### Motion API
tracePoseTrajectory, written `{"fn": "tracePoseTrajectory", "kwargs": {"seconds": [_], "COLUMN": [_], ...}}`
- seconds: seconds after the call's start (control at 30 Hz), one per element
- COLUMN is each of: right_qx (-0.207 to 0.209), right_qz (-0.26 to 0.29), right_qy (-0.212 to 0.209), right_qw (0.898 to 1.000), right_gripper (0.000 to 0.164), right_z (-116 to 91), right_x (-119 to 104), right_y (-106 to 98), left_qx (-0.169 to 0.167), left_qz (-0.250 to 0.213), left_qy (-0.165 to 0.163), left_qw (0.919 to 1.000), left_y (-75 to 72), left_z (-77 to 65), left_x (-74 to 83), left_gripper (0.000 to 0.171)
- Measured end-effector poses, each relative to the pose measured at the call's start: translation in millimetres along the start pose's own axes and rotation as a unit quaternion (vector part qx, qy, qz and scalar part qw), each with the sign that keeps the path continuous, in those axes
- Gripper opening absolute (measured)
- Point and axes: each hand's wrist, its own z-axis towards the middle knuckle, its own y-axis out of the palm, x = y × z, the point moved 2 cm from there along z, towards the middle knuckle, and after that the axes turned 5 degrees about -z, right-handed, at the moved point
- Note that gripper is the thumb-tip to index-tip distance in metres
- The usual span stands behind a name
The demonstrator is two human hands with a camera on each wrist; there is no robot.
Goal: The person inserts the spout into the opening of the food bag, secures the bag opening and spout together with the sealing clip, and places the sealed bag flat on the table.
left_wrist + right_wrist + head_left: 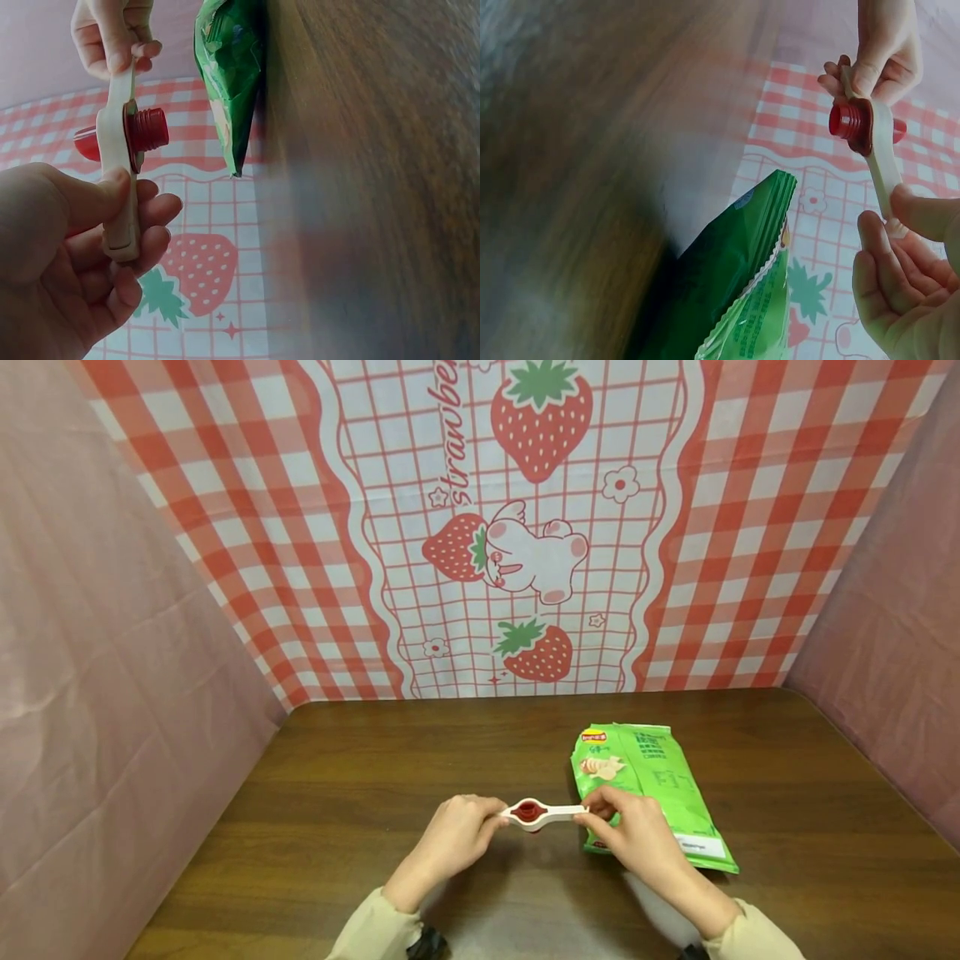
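The left end of a white clip (564,810) is pinched between thumb and fingers of the left hand (459,833); a red threaded spout (148,129) is set in its wider middle, held above the wooden table (360,760). The right end is pinched by the right hand (637,833), by which a green bag (675,781) is partly hidden on the tabletop.

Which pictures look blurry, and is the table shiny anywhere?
Left wrist view: table smeary, white-handled tool clearer; right wrist view: table blurry too; head view: sharper, green bag included, with pale shine on the table toward the bottom.
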Motion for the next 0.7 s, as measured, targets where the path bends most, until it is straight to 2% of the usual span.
{"fn": "tracePoseTrajectory", "kwargs": {"seconds": [0.17,0.37,0.53,0.7], "right_qx": [0.027,0.050,0.051,0.044], "right_qz": [-0.016,-0.020,-0.021,-0.018], "right_qy": [0.000,-0.018,-0.028,-0.030], "right_qw": [1.000,0.998,0.998,0.998], "right_gripper": [0.018,0.020,0.021,0.020], "right_z": [-0.7,-0.5,-1.2,-2.9], "right_x": [-4.0,-6.6,-5.8,-3.7], "right_y": [0.5,2.5,5.4,7.2], "left_qx": [0.006,-0.003,-0.013,-0.017], "left_qz": [0.003,-0.019,-0.034,-0.050], "left_qy": [-0.005,-0.028,-0.023,-0.015], "left_qw": [1.0000,0.9994,0.9991,0.9985], "left_y": [-1.2,-0.7,0.5,0.5], "left_z": [0.1,-0.1,1.3,2.7], "left_x": [0.3,-1.5,-2.0,0.1], "left_gripper": [0.009,0.007,0.008,0.018]}}
